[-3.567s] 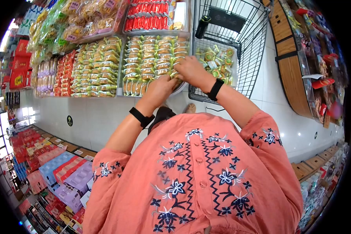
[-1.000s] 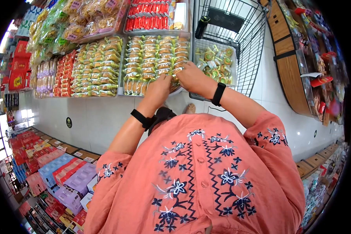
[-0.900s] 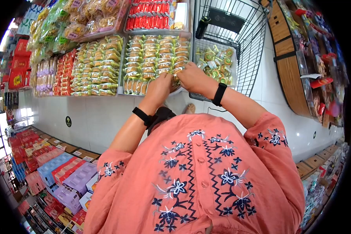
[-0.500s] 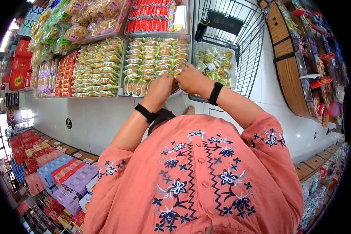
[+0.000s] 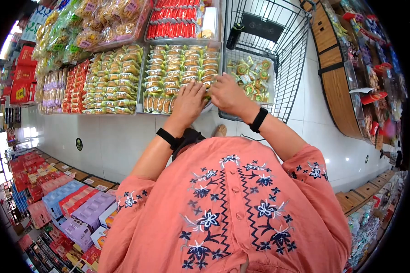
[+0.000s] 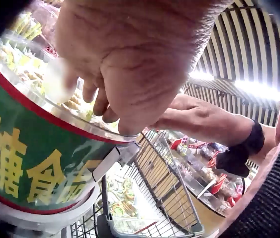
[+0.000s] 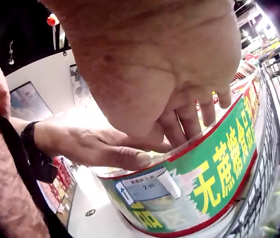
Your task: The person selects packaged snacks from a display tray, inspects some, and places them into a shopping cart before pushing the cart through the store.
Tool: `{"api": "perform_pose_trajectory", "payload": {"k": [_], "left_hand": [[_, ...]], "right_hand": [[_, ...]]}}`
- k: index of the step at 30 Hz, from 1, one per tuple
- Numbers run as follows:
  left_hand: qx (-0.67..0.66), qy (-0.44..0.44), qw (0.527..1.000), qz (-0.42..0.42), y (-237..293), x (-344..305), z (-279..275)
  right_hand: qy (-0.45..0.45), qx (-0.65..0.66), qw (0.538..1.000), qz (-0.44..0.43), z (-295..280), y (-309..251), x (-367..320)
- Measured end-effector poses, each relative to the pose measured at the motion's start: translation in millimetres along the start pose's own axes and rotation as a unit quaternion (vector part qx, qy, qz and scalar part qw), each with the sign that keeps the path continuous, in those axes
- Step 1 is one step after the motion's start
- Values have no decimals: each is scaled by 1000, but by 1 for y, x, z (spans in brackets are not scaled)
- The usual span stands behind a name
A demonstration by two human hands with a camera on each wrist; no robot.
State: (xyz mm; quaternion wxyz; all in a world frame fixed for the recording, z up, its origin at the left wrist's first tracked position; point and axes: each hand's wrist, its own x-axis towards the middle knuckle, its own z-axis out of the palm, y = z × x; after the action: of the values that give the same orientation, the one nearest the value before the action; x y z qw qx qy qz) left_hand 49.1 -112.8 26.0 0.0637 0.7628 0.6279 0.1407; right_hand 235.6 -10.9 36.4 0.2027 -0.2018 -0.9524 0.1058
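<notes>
Rows of wrapped round cakes (image 5: pixel 173 68) fill a clear-edged bin. Over its front right corner lies my left hand (image 5: pixel 189 105), fingers extended and a little spread, touching the packets. Beside it my right hand (image 5: pixel 232 96) has bent fingers at the corner; its fingertips are hidden, so whether it pinches a packet cannot be told. The left wrist view has the left hand (image 6: pixel 130 64) above the bin's rim, fingers pointing down inside. In the right wrist view, fingers of the right hand (image 7: pixel 154 59) dip behind the rim above a green sign (image 7: pixel 219 168).
A wire shopping cart (image 5: pixel 292 77) adjoins the bin, holding a tray of small wrapped packets (image 5: pixel 253 79) and a black bottle (image 5: pixel 235 35). Red packets (image 5: pixel 174 30) lie behind. Boxed goods (image 5: pixel 79 230) stand lower left; a wooden display (image 5: pixel 339 84) curves at right.
My left fingers, earlier bunched near the right hand's fingertips, have spread over the packets. The right hand has shifted slightly right, leaving a gap between the hands.
</notes>
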Motion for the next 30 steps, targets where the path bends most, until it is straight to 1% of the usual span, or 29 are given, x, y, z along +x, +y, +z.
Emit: {"api": "perform_pose_trajectory", "payload": {"k": [4,6,8,9,10,11,12,14,15,18,21,24,25,27,28,30], "left_hand": [[7,-41,999,-9,-4,2,5],[6,-53,999,-10,-4,4,3],[-33,-45,998,-26,-2,6,-2],[-52,-39,997,-35,0,8,-6],[-82,-14,996,-43,-1,8,-11],[-112,10,992,-52,1,6,-20],[-143,34,987,-62,3,1,-26],[-108,67,988,-83,3,-11,-28],[-90,81,988,-92,1,-16,-27],[-45,71,991,-100,-7,-27,-17],[9,29,996,-83,-12,-30,-9],[-44,74,991,-103,-4,-19,-23],[-67,99,989,-90,2,-13,-29],[-115,143,981,-65,7,-12,-39],[-106,141,982,-66,10,-13,-36],[-82,143,984,-74,9,-17,-27]], "right_hand": [[-33,15,999,15,9,-4,-4],[-25,38,999,17,10,-2,-3],[-14,80,996,26,6,-2,2],[25,95,994,42,1,-2,3],[63,111,990,56,-6,0,4],[117,107,986,48,-13,3,4],[116,124,982,81,-20,4,1],[117,156,970,145,-30,7,-7],[108,163,970,148,-30,10,-12],[98,154,971,153,-22,9,-23],[90,170,971,140,-4,8,-34],[64,209,963,160,6,11,-40],[55,218,958,179,4,15,-45],[-16,217,950,225,9,21,-54],[-51,221,943,244,12,23,-58],[-86,208,943,247,18,26,-66]]}}
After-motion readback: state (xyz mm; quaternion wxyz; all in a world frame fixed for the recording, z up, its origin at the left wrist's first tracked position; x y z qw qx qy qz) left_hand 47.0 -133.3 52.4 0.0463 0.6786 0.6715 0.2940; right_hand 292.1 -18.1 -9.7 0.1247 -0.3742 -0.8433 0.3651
